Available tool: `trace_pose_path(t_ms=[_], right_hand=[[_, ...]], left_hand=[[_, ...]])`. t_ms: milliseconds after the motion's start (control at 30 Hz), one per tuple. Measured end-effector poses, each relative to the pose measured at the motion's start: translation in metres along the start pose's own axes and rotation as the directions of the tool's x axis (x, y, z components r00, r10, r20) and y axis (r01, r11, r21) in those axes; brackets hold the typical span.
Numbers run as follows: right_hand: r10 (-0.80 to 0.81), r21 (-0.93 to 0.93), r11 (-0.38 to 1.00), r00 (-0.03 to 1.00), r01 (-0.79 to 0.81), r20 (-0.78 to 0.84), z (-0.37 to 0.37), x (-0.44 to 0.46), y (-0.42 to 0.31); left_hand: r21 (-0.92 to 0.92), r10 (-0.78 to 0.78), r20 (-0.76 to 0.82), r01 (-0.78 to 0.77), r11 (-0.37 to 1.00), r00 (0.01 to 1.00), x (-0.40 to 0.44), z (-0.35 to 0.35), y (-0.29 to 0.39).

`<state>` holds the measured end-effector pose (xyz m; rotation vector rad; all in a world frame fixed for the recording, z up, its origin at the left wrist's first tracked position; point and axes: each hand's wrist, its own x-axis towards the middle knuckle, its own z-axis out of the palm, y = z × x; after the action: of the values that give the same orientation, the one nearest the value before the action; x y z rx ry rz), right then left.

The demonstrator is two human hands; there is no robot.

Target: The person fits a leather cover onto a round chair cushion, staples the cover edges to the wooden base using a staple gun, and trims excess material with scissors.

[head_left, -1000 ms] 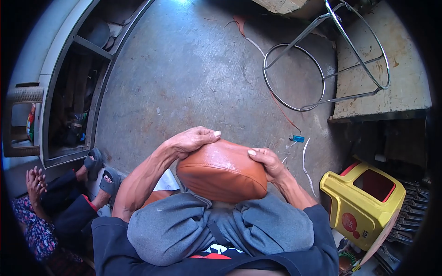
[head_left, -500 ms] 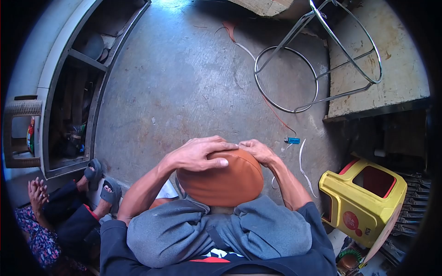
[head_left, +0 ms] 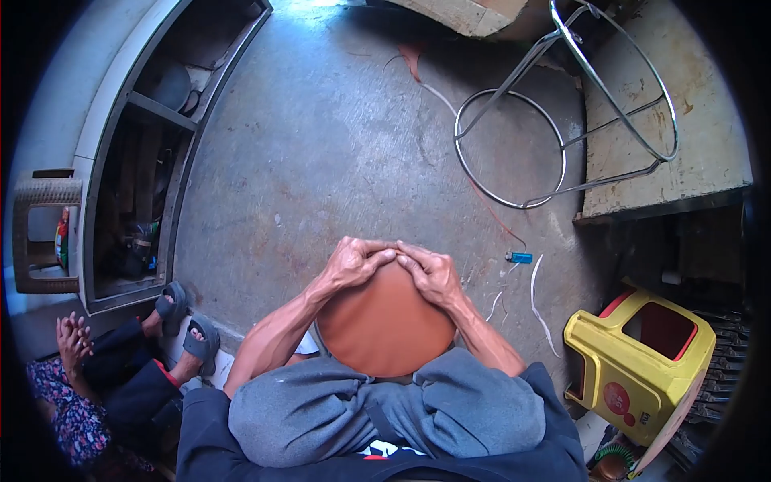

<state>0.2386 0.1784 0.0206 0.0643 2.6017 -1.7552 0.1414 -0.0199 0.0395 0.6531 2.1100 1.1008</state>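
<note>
A round, brown-orange padded stool seat [head_left: 387, 325] rests against my knees, its smooth covered face turned up toward me. My left hand [head_left: 357, 261] is closed over its far rim, with the thumb pressing on the near side. Beside it, my right hand [head_left: 432, 275] grips the same rim a little to the right, thumb on top. The fingertips of both hands almost meet at the top of the seat. What the fingers hold behind the rim is hidden.
A chrome stool frame [head_left: 562, 149] lies on its side at the upper right. Near it are a blue lighter [head_left: 520, 258] and thin white strips [head_left: 540, 305]. A yellow plastic stool [head_left: 642, 361] stands at right. Another person's clasped hands [head_left: 74, 337] show at lower left, beside a cabinet [head_left: 165, 112].
My left hand has gone from lying across the seat's top to gripping its far rim next to my right hand. The seat has tilted, showing more of its round face.
</note>
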Motion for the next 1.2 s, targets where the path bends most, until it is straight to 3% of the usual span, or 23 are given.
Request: trace_pose_path(t_ms=[67,133,200,233,267,333,367,467,533,600,700,733,800,833,867,933,1000,1067,1100,1133,1200], right_hand=[[0.166,0.113,0.98,0.986,-0.163,-0.02,-0.001,0.003,-0.01],[0.174,0.1,0.981,0.984,-0.169,-0.042,0.002,-0.001,-0.009],[0.216,0.106,0.972,0.975,-0.209,-0.053,0.001,0.002,-0.008],[0.211,0.097,0.974,0.976,-0.206,-0.046,0.001,0.002,-0.004],[0.19,0.135,0.973,0.981,-0.186,-0.021,0.003,-0.001,0.002],[0.162,0.167,0.973,0.987,-0.158,-0.008,-0.002,0.003,0.0],[0.165,0.138,0.976,0.986,-0.169,0.038,-0.004,0.004,0.0],[0.198,0.058,0.976,0.968,-0.209,0.157,-0.01,-0.008,0.011],[0.372,-0.078,0.928,0.894,-0.365,0.249,-0.017,-0.01,0.013],[0.376,-0.086,0.927,0.889,-0.366,0.261,-0.022,-0.018,0.011],[0.374,-0.08,0.927,0.883,-0.367,0.282,-0.024,-0.027,0.008],[0.369,-0.081,0.929,0.888,-0.361,0.276,-0.026,-0.028,0.008],[0.43,-0.137,0.903,0.849,-0.408,0.308,-0.029,-0.031,0.004],[0.306,-0.342,0.912,0.932,-0.227,0.197,-0.024,-0.033,0.001],[0.3,-0.341,0.913,0.934,-0.222,0.196,-0.02,-0.027,0.002],[-0.054,-0.39,0.918,0.998,0.067,0.044,-0.015,-0.014,-0.032],[-0.124,-0.498,0.853,0.988,0.154,0.092,-0.009,-0.002,-0.039],[0.025,-0.512,0.855,0.978,0.087,0.208,0.01,-0.015,-0.017],[0.078,-0.534,0.844,0.975,0.047,0.208,0.008,-0.023,-0.013],[0.06,-0.535,0.843,0.977,0.06,0.205,0.003,-0.03,-0.006],[0.334,-0.42,0.874,0.93,-0.244,0.154,-0.009,-0.071,0.001]], left_hand=[[0.011,-0.122,-0.036,0.122,0.992,0.992,-0.006,0.0,0.012],[0.014,-0.166,-0.062,0.167,0.986,0.984,-0.003,-0.003,0.011],[-0.055,-0.058,-0.077,0.054,0.997,0.995,0.0,0.001,-0.001],[0.01,0.081,-0.131,-0.081,0.997,0.988,0.0,0.006,-0.006],[0.0,0.077,-0.134,-0.078,0.997,0.988,-0.002,0.009,-0.012],[-0.005,-0.128,-0.07,0.128,0.992,0.989,0.003,0.004,-0.016],[0.038,-0.137,-0.026,0.138,0.99,0.99,0.004,0.002,-0.018],[0.065,-0.121,0.112,0.114,0.991,0.986,0.006,-0.01,-0.013],[0.039,-0.091,0.176,0.086,0.996,0.98,0.012,-0.014,-0.019],[0.047,-0.052,0.255,0.042,0.998,0.966,0.014,-0.012,-0.023],[0.182,0.077,0.253,-0.126,0.975,0.964,0.01,-0.008,-0.029],[0.186,0.084,0.251,-0.133,0.973,0.964,0.01,-0.01,-0.027],[0.162,-0.067,0.273,0.023,0.987,0.96,0.008,-0.017,-0.02],[0.176,-0.116,0.276,0.068,0.982,0.954,0.007,-0.022,-0.017],[0.179,-0.115,0.271,0.067,0.981,0.956,0.01,-0.028,-0.015],[0.156,-0.106,0.26,0.067,0.985,0.96,0.001,-0.028,-0.009],[0.175,-0.123,0.271,0.077,0.982,0.955,0.003,-0.029,-0.003],[0.201,-0.057,0.222,0.011,0.98,0.973,-0.003,-0.022,-0.017],[0.18,-0.109,0.272,0.06,0.982,0.956,0.0,-0.026,-0.021],[0.189,-0.103,0.259,0.055,0.98,0.96,0.004,-0.034,-0.024],[0.103,-0.117,0.337,0.087,0.991,0.934,0.002,-0.036,-0.03]])
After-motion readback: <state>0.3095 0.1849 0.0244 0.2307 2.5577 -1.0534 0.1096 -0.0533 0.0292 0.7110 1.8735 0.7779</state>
